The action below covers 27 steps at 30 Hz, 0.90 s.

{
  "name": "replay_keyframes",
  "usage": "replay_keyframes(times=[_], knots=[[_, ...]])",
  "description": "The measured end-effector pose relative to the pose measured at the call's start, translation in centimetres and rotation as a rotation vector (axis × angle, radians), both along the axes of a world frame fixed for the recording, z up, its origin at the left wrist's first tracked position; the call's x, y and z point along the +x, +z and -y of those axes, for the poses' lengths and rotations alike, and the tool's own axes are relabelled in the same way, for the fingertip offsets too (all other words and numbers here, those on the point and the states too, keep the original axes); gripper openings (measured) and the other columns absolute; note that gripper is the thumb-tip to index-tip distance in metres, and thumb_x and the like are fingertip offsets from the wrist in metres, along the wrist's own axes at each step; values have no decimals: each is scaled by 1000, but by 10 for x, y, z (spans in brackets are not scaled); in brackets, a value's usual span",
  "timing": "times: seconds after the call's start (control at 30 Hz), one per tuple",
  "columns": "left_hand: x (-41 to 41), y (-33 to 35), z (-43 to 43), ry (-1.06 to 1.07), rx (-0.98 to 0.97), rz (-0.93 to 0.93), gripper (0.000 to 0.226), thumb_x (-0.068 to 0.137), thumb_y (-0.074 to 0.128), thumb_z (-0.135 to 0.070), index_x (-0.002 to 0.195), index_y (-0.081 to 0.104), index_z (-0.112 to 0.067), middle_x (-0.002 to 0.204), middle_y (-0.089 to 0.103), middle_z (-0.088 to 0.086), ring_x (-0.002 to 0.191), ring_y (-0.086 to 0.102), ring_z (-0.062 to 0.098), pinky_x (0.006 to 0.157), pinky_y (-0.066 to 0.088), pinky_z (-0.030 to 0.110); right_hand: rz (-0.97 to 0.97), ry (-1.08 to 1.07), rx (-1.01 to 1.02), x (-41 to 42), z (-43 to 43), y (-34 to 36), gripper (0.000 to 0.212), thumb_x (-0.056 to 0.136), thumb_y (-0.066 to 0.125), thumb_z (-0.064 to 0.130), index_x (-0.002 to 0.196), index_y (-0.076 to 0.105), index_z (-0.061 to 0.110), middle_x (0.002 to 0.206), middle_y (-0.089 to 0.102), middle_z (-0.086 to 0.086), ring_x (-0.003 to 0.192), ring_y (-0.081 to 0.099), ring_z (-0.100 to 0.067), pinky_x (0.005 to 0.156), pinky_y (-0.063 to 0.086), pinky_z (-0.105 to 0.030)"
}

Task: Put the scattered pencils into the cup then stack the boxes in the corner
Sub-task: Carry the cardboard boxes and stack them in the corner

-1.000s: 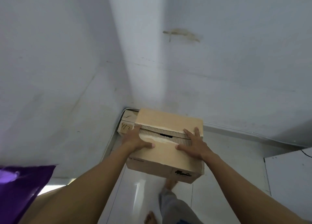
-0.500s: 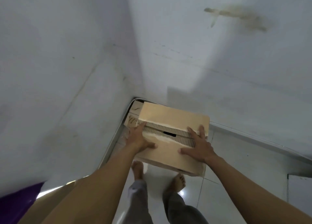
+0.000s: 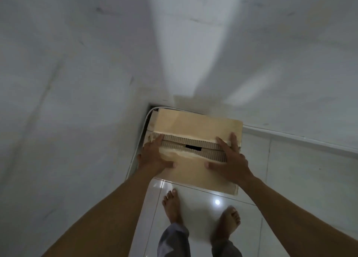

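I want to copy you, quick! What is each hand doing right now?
Left hand: open, pressing flat on the cardboard box.
Right hand: open, flat on the same box.

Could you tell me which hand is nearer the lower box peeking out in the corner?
Left. The left hand presses the top box at its left edge, beside the lower box; the right hand lies at the right end.

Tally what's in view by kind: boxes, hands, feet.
Boxes: 2, top box over lower box
Hands: 2, left hand, right hand
Feet: 2, left foot, right foot
Total: 6
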<state>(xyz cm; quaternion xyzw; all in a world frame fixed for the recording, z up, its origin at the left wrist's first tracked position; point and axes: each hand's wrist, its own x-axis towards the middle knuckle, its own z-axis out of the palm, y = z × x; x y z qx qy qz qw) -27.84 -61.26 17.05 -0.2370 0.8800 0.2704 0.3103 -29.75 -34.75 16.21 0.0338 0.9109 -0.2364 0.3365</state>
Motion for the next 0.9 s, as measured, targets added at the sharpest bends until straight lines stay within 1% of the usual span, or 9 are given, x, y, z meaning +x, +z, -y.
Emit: replay_keyframes(times=[0.1, 0.17, 0.3, 0.43, 0.57, 0.7, 0.8, 0.9], knots=[[-17, -34, 18, -4, -7, -11, 121, 51, 88, -48, 148, 16, -42, 148, 33, 7, 135, 32, 30, 106, 29, 45, -28, -6, -9, -13, 16, -38, 101, 67, 74, 63, 148, 17, 48, 160, -20, 9, 137, 35, -37, 111, 31, -50], [-28, -57, 32, -7, -20, -20, 120, 52, 88, -46, 148, 17, -41, 147, 34, 7, 135, 32, 31, 106, 30, 46, -43, 4, -14, -21, 29, -62, 101, 68, 75, 59, 149, 16, 45, 160, -20, 7, 137, 34, -38, 110, 33, -51], [-49, -95, 50, -16, -52, -9, 117, 53, 88, -46, 147, 19, -39, 143, 39, 9, 130, 38, 33, 104, 35, 46, -88, 22, -13, -39, 51, -99, 100, 72, 76, 52, 150, 15, 41, 161, -21, 3, 138, 33, -40, 108, 35, -54], [-61, -116, 63, -19, -59, 17, 117, 54, 87, -45, 147, 17, -39, 141, 40, 11, 128, 40, 34, 104, 37, 47, -112, 61, -31, -53, 64, -122, 98, 78, 75, 41, 152, 11, 38, 160, -23, 0, 141, 26, -42, 109, 34, -55], [-66, -132, 71, -13, -66, 27, 117, 55, 88, -42, 148, 17, -40, 142, 39, 11, 130, 39, 34, 105, 37, 47, -101, 76, -49, -56, 73, -139, 98, 79, 74, 37, 153, 9, 35, 159, -26, -3, 145, 16, -40, 112, 30, -54], [-69, -140, 75, -4, -45, -20, 118, 53, 89, -41, 148, 20, -39, 141, 39, 11, 129, 39, 33, 105, 37, 47, -94, 39, -52, -57, 74, -145, 97, 79, 74, 35, 152, 11, 37, 159, -25, -1, 143, 23, -41, 111, 32, -54], [-69, -141, 80, 18, -41, -43, 116, 53, 89, -40, 147, 21, -38, 141, 40, 10, 129, 39, 32, 105, 38, 47, -103, 65, -79, -60, 76, -147, 97, 78, 75, 35, 152, 13, 36, 159, -26, -1, 145, 17, -39, 113, 29, -54], [-75, -141, 86, 41, -46, -44, 117, 52, 90, -38, 147, 21, -38, 140, 41, 10, 128, 42, 33, 102, 42, 48, -100, 91, -97, -68, 82, -146, 99, 77, 76, 36, 152, 12, 35, 158, -27, -2, 147, 12, -37, 114, 25, -52]])
